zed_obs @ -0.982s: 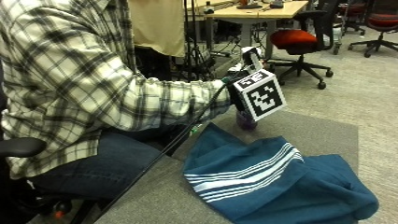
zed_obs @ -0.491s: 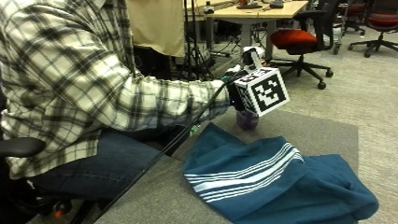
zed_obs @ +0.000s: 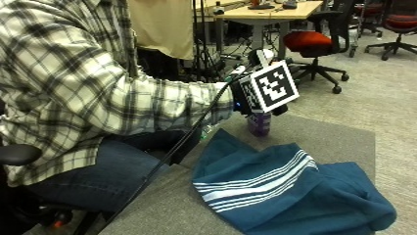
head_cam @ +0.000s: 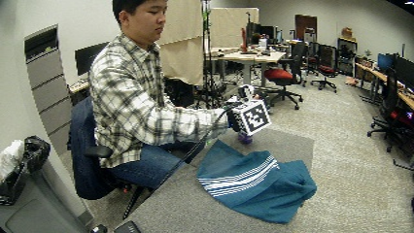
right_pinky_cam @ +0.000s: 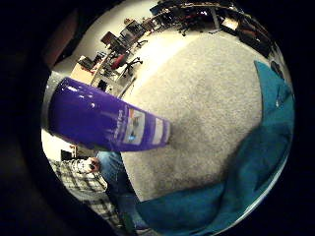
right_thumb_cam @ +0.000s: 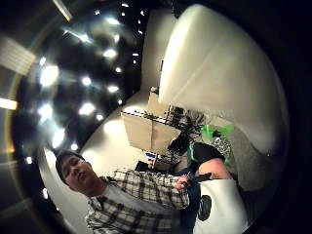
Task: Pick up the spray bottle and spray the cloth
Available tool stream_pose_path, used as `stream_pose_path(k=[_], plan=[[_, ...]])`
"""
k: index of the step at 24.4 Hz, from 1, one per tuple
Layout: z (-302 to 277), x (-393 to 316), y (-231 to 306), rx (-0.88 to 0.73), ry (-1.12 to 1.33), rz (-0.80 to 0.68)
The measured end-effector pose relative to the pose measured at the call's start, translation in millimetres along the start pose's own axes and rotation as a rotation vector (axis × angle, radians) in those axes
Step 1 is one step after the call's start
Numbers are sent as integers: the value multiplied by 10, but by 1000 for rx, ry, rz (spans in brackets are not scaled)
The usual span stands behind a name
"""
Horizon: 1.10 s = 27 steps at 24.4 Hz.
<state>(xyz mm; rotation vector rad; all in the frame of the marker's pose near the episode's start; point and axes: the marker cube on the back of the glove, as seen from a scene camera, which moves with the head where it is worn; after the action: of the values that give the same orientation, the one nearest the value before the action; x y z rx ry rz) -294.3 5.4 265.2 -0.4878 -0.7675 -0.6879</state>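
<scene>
Gloved right hand [zed_obs: 244, 95] is curled round the upper part of the purple spray bottle [zed_obs: 259, 122], white nozzle poking out above the hand. Bottle upright, base close over the grey table [zed_obs: 326, 132], contact unclear. Teal striped cloth [zed_obs: 287, 193] lies crumpled on the table just beside the bottle, nearer the camera

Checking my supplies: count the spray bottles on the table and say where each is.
1. One purple spray bottle stands at the gloved right hand, beside the blue striped cloth on the grey table. The cloth's folds could hide something small.
</scene>
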Motion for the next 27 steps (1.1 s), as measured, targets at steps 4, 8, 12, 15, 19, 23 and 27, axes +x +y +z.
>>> stream_pose_path(k=[4, 8, 12, 15, 19, 23, 27], plan=[[-85, -16, 49, 6, 32, 19], [-159, -16, 108, 23, 112, 53], [-285, -66, 302, 32, 378, 142], [-515, -208, 631, 10, 631, 245], [-962, -484, 1331, -7, 870, 397], [-1201, -756, 2256, 50, 1000, 500], [-1261, -974, 3216, 216, 1075, 613]])
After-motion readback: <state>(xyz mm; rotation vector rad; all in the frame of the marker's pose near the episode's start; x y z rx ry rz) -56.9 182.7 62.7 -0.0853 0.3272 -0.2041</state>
